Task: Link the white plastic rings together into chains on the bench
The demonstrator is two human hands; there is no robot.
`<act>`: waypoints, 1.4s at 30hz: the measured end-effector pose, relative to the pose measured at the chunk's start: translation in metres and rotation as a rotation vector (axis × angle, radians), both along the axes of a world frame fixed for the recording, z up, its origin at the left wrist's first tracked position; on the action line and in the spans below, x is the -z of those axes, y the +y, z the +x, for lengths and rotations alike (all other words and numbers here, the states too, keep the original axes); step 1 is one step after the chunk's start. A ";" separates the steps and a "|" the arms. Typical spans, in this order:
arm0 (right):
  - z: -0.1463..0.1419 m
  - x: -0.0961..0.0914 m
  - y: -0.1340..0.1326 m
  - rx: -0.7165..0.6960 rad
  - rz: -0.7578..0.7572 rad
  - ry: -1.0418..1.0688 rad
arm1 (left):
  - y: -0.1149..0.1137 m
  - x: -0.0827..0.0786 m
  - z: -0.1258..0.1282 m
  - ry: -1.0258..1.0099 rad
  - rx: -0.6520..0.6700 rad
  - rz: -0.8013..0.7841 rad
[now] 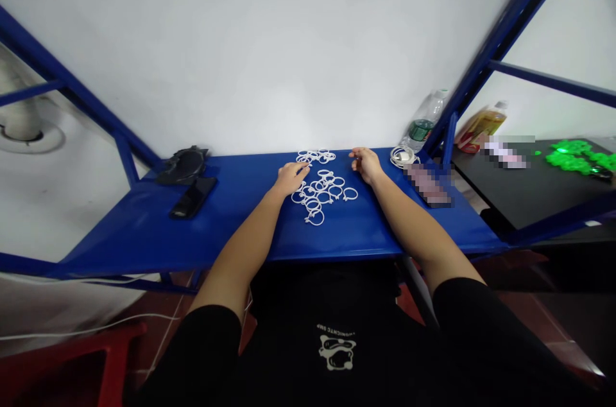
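Several thin white rings with small tabs, which look like looped plastic ties (323,187), lie in a loose pile on the blue tabletop (245,214). A smaller group of the same white rings (320,155) lies behind them near the wall. My left hand (290,178) rests at the left edge of the pile, thumb and forefinger slightly apart, close to the rings. Its other fingers are partly hidden. To the right of the rings, my right hand (367,165) is held with loosely bent, parted fingers and nothing visible in them.
At the left lie a dark round object (187,164) and a black phone-like slab (193,197). On the right are a water bottle (423,124), a coiled white cable (402,157) and a blurred flat item (430,185). Blue frame posts (505,41) flank the table.
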State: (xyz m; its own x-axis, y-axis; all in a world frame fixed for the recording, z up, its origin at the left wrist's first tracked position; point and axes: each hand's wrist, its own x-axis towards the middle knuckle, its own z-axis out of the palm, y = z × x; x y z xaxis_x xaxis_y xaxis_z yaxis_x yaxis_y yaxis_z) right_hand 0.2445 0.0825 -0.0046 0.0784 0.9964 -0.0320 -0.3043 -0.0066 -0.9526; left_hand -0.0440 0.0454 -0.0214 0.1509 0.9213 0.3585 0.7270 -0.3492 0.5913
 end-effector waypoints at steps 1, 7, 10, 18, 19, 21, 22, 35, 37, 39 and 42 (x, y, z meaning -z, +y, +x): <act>0.000 0.000 0.000 0.004 0.001 -0.003 | 0.001 0.001 -0.001 0.026 -0.010 -0.029; -0.001 0.001 0.001 0.008 0.037 -0.041 | 0.000 0.002 -0.002 0.107 -0.068 -0.023; -0.002 0.000 -0.001 0.026 0.038 -0.053 | 0.001 0.002 -0.004 0.104 -0.113 -0.095; -0.002 0.001 -0.010 0.024 0.209 -0.228 | 0.000 0.004 -0.004 0.131 -0.049 -0.129; -0.004 0.000 -0.013 -0.032 0.240 -0.288 | 0.000 0.003 -0.004 0.142 -0.037 -0.137; -0.010 -0.002 -0.022 -0.175 0.312 -0.422 | -0.001 0.003 -0.004 0.155 -0.020 -0.142; -0.013 -0.003 -0.027 -0.242 0.363 -0.501 | -0.001 0.003 -0.004 0.156 -0.015 -0.138; -0.032 0.007 -0.002 -0.243 0.572 -1.142 | -0.004 0.006 0.004 -0.084 0.004 -0.083; -0.036 0.010 0.002 -0.312 0.550 -1.245 | -0.005 0.006 0.007 -0.094 0.016 -0.093; -0.038 0.012 0.000 -0.337 0.565 -1.315 | -0.007 0.007 0.008 -0.098 0.040 -0.087; -0.038 0.011 -0.011 -0.331 0.620 -1.331 | -0.007 0.009 0.009 -0.100 0.083 -0.074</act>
State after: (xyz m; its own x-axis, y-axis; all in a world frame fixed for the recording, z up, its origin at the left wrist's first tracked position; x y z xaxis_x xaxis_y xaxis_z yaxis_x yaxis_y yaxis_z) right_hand 0.2068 0.0711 -0.0151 -0.5147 0.8028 0.3010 0.6956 0.5962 -0.4008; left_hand -0.0349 0.0382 -0.0300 0.1948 0.9316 0.3068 0.6339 -0.3582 0.6855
